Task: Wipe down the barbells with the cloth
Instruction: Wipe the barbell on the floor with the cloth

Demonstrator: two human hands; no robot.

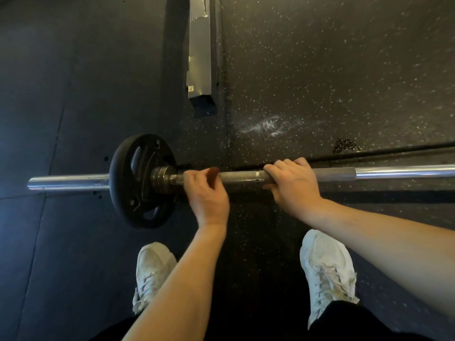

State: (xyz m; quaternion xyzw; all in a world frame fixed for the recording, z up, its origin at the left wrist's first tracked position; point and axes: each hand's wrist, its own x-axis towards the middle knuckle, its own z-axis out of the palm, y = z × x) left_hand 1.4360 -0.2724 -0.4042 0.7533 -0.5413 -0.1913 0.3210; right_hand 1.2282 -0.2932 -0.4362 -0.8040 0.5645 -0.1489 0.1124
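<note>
Lower edge of the frame: white sneakers (pixel 325 267) on dark rubber floor (pixel 73 242), bare forearms reaching up between and over them. Just above, left hand (pixel 206 193) curled round the barbell (pixel 241 178) beside the collar, a blurred reddish-brown patch at its fingertips, too unclear to name. Right hand (pixel 293 183) right of centre, wrapped overhand on the same knurled shaft. Barbell running across mid-frame, from near the left edge out past the right edge, black weight plate (pixel 138 180) on it left of centre. Further up, white scuff (pixel 270 124) on speckled flooring; upper centre, a silver metal beam (pixel 199 57).
</note>
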